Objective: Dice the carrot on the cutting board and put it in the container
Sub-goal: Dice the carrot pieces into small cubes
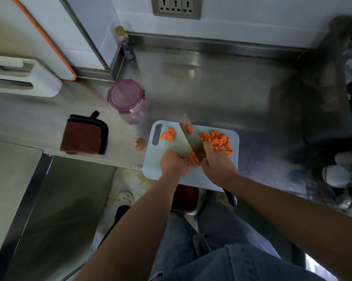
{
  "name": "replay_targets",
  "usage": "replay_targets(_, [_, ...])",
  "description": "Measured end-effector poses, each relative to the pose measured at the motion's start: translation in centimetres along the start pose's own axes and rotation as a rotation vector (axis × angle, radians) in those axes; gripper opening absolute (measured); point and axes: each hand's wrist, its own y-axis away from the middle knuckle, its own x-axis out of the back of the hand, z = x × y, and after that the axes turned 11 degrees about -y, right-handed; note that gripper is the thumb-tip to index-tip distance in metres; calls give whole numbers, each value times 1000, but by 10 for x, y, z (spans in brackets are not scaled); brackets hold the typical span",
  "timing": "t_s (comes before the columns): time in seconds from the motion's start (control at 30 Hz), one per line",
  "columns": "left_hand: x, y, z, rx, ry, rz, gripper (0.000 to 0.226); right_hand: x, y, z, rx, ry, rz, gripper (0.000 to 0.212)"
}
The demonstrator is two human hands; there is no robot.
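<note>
A pale blue cutting board (pixel 211 175) lies at the counter's front edge. My left hand (pixel 172 162) holds down orange carrot strips (pixel 192 158) near the board's front. My right hand (pixel 217 161) grips the handle of a broad knife (pixel 192 137) whose blade rests against those strips. One carrot piece sticks to the blade. A heap of diced carrot (pixel 217 141) sits at the board's right. Two half-round carrot slices (pixel 168 134) lie at its left, by the handle slot. The clear container with a purple lid (pixel 127 97) stands behind the board, shut.
A carrot end (pixel 140 144) lies on the steel counter left of the board. A brown folded cloth (pixel 83 134) sits further left. A small bottle (pixel 125 42) stands at the back wall. A dish rack (pixel 351 88) fills the right side.
</note>
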Motion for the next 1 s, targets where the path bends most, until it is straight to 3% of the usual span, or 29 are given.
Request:
replay_targets(0.17, [-8,2,4,36,143,-95,26,3,6,5,-5,13,-14,40])
replay_targets(0.47, [-21,12,13,4,152,-124,30,12,10,16,-13,30,50,33])
replay_targets(0.57, [-19,16,13,-98,-40,-18,31,16,10,21,-25,-7,98,28])
replay_targets(0.67, [-14,22,16,-223,-133,115,15,20,11,25,-60,-107,136,34])
replay_targets(0.8, [-9,21,18,-498,-334,160,40,23,10,32,-94,-174,164,49])
replay_targets(1.0, [-5,20,19,-610,-585,146,53,24,10,38,-107,-197,172,60])
